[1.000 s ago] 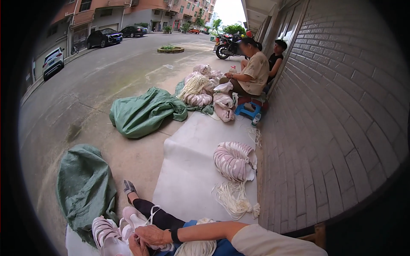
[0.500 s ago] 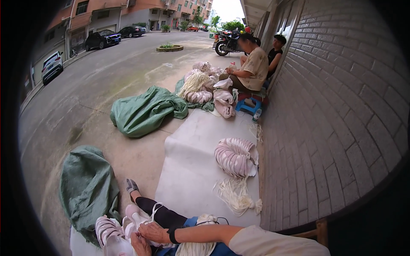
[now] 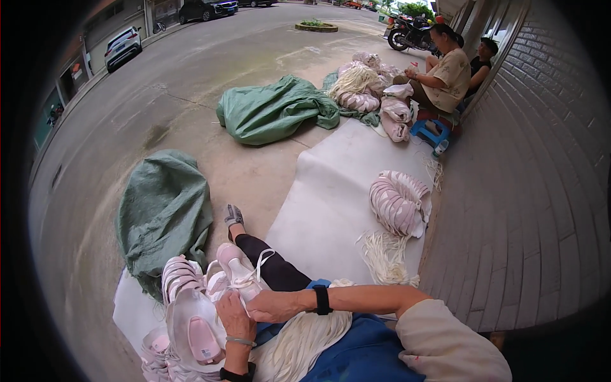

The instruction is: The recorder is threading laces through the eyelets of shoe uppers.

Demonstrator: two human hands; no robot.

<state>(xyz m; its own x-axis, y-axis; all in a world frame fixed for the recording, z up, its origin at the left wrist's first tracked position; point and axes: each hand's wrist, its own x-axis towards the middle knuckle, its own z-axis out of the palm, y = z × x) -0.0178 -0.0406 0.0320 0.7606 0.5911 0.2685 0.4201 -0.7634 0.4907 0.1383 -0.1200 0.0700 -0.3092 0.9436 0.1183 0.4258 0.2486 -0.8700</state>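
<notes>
A pink and white shoe upper [image 3: 237, 264] lies in front of me, with a white shoelace looped through its top. Bent fingers of my left hand [image 3: 234, 316] close on its near end. Right beside it, my right hand [image 3: 270, 307] is closed too, pinching at the same shoe; the exact spot between the fingertips is hidden. A thick bundle of white laces [image 3: 305, 347] is draped over my lap. To the left of my hands sit a row of nested shoe uppers [image 3: 179, 278] and a white upper with a pink insole [image 3: 203, 339].
Green sacks [image 3: 167, 216] [image 3: 273, 109] lie on the pavement. On the white sheet [image 3: 324, 197] rest a curved stack of uppers [image 3: 398, 202] and loose laces [image 3: 385, 258]. Farther off, a person [image 3: 445, 79] sits on a blue stool [image 3: 431, 132] by the brick wall [image 3: 541, 210].
My view has tipped down and turned left, so the scene sits higher and farther right. Both hands stay at the shoe upper; more of my left wrist and my lap now shows.
</notes>
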